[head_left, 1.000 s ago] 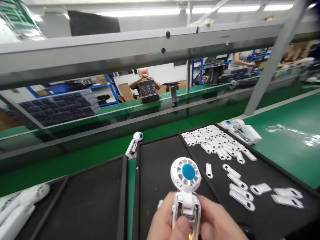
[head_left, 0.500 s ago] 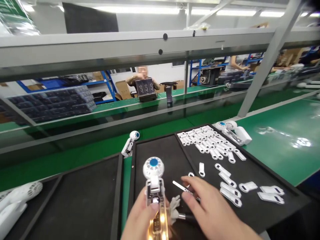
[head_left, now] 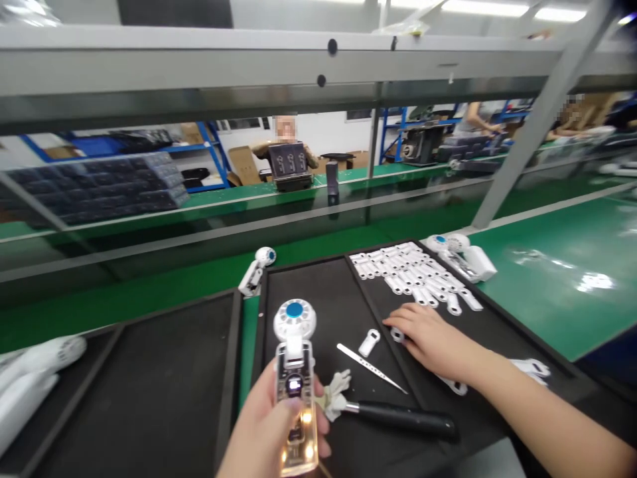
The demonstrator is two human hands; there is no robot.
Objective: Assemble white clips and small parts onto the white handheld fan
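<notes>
Head view: the left hand grips the lit fan over the tray, best held steady; the right hand curls at a cover, grasp unclear, best pinched by its edges.

Head view, forward and down, near both hands.

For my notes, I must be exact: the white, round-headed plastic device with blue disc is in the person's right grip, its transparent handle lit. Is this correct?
Only the side is wrong: the head view shows the white, round-headed plastic device in the left grip; its transparent handle is indeed lit.
</notes>
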